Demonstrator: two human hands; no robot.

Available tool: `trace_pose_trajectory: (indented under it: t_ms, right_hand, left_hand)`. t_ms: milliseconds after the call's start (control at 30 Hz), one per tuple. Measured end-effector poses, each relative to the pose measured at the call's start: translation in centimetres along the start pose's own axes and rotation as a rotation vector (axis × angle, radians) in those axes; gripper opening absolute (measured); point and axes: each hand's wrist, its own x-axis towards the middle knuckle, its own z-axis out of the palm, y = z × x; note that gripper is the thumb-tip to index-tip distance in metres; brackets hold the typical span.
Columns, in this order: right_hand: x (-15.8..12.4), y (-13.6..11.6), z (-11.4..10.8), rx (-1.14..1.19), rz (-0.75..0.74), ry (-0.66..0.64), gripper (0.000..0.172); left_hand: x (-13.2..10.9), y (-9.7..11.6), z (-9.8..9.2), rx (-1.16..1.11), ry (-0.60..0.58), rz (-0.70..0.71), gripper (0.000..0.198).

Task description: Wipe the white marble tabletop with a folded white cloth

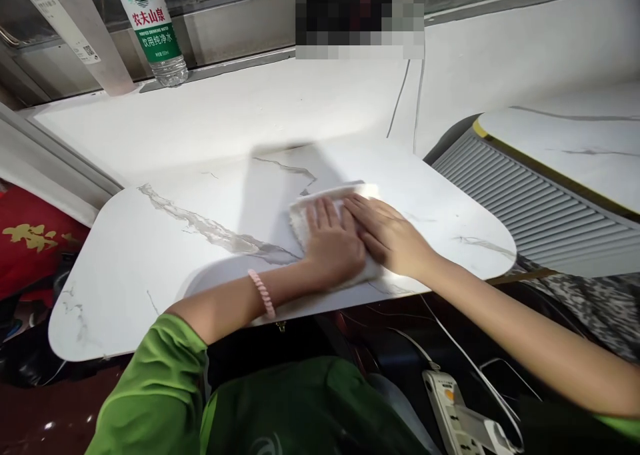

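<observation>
A folded white cloth (299, 223) lies on the white marble-patterned tabletop (165, 255), right of its middle. My left hand (336, 247) rests flat on the cloth with its fingers stretched out and slightly apart. Beside it, my right hand (387, 235) presses on the cloth's right part, fingers extended and overlapping near the left hand's fingertips. Both palms face down and hide much of the cloth. Around my left forearm sits a pink twisted band (261, 293).
A water bottle (155, 35) and a translucent tube-like container (75, 35) stand on the ledge behind. At right are a ribbed grey panel (540, 201) and another marble-patterned top (575, 141). Below the table edge lies a power strip (450, 408) with cables. Red fabric (35, 235) is at left.
</observation>
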Motion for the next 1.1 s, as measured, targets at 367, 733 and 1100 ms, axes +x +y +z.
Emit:
trace_pose_trajectory:
  t_ms: [367,733,1100]
  right_hand:
    - [-6.2,9.0,-3.3,-0.099,0.221,-0.113,0.061]
    - [7.7,17.1,0.4,-0.046,0.173,-0.047,0.059]
    - [14.7,21.2,2.7,-0.03,0.211,-0.013,0.057]
  left_hand:
    - [5.2,8.6,1.7,0.035,-0.01,0.185,0.066]
    - [19.0,1.7,2.7,-0.025,-0.03,0.082,0.061]
    - [26.5,-2.9,3.5,-0.061,-0.04,0.086,0.058]
